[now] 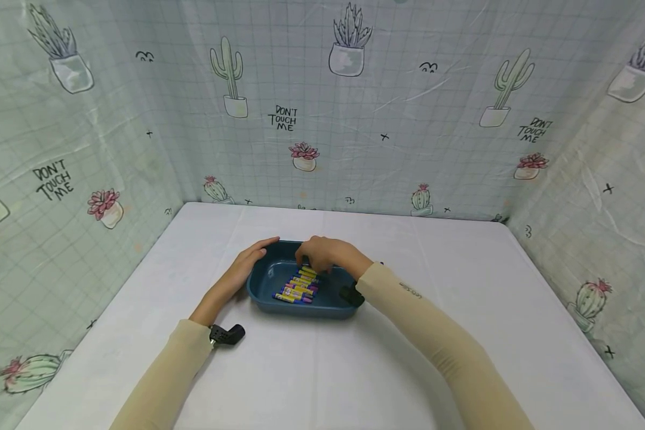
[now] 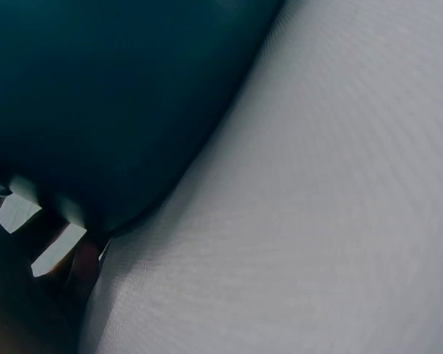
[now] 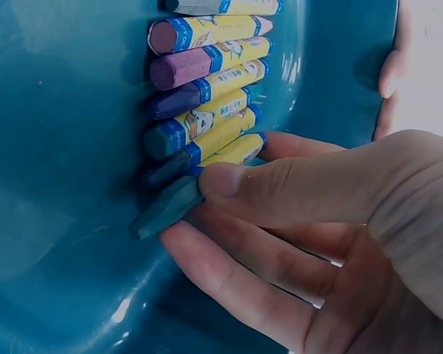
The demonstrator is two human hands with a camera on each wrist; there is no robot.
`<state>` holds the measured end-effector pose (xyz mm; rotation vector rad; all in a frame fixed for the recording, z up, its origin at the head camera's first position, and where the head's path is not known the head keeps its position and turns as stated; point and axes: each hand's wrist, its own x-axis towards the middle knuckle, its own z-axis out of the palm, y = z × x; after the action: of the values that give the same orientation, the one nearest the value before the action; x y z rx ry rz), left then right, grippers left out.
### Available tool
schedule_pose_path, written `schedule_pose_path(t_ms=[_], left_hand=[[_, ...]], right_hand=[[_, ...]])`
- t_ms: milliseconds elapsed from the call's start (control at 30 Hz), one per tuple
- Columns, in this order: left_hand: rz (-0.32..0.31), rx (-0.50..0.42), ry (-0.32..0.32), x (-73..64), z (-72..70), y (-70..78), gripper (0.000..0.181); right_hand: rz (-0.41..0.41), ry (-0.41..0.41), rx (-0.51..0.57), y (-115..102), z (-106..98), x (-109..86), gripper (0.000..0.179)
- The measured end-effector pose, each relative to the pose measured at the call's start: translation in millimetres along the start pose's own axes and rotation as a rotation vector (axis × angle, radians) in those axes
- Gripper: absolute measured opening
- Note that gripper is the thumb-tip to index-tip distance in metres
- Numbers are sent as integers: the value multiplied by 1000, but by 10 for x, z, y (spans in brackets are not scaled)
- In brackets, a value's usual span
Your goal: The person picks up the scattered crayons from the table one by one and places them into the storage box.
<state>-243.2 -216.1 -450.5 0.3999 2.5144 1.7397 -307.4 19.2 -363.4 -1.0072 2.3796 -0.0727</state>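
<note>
A dark teal plastic tray stands on the table, with a row of oil pastels in yellow and blue wrappers lying side by side inside it. My right hand reaches into the tray's far part. Between thumb and fingers it pinches a dark grey-green oil pastel at the end of the row, as the right wrist view shows. My left hand rests along the tray's left side, fingers fairly straight against it. In the left wrist view those fingers touch the outer wall, largely in shadow.
A white cloth covers the table around the tray. Patterned curtains with drawn cacti close off the back and both sides. A black wrist camera sits on the left wrist, another hangs over the tray's right end.
</note>
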Motion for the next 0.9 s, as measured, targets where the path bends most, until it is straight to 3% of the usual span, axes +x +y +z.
schedule_pose_path(t_ms=[900], left_hand=[[12,-5,2,2,-2,0,47]], right_hand=[[7,-40,95,43,9,-46,42]])
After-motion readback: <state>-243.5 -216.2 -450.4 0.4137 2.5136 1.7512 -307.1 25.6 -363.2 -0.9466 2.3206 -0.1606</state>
